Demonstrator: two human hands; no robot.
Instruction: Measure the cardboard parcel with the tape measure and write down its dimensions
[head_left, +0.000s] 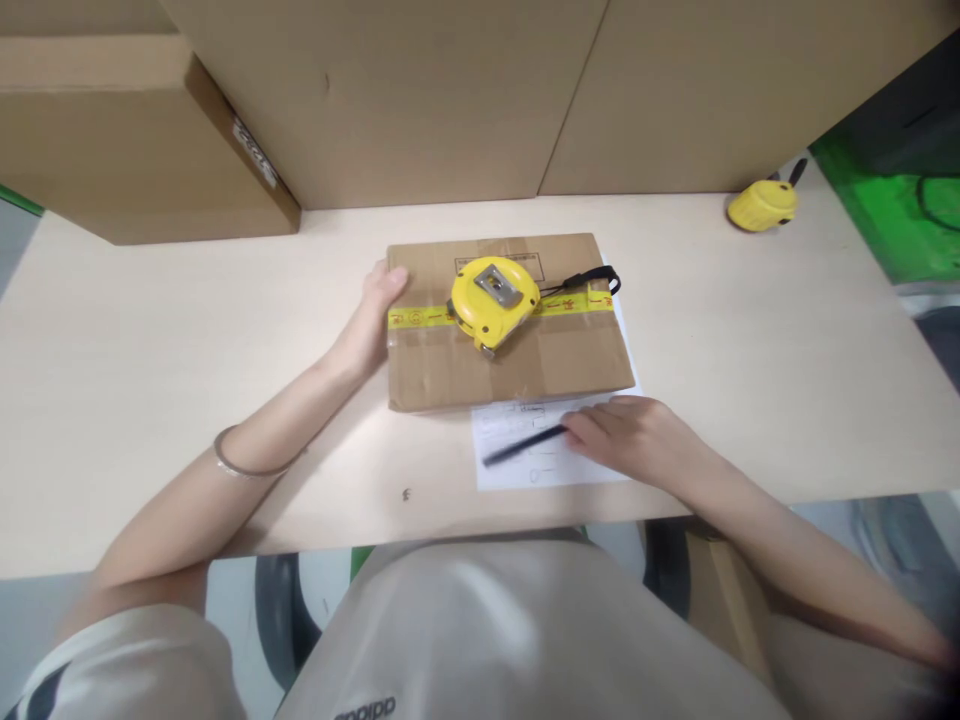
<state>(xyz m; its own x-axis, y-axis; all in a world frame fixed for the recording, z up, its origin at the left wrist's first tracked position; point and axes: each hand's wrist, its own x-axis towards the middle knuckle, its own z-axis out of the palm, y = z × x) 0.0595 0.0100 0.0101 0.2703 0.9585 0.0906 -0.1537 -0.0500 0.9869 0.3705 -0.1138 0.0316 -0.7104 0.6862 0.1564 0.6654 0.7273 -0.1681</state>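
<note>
A small cardboard box (442, 370) with a strip of yellow printed tape lies in front of me. My left hand (381, 310) grips its left edge, thumb on top and the other fingers hidden. On the box rests a yellow tape measure (480, 310) with a metal belt clip and a black wrist strap. My right hand (626, 435) is closed around a black pen (525, 445). The pen slants over a white sheet of paper (499, 475) with writing, partly covered by the box.
A second yellow tape measure (761, 206) sits at the table's far right. Large cardboard boxes (420, 100) line the back edge, and another carton (150, 150) stands at the back left. The pale table (150, 350) ends just in front of my body.
</note>
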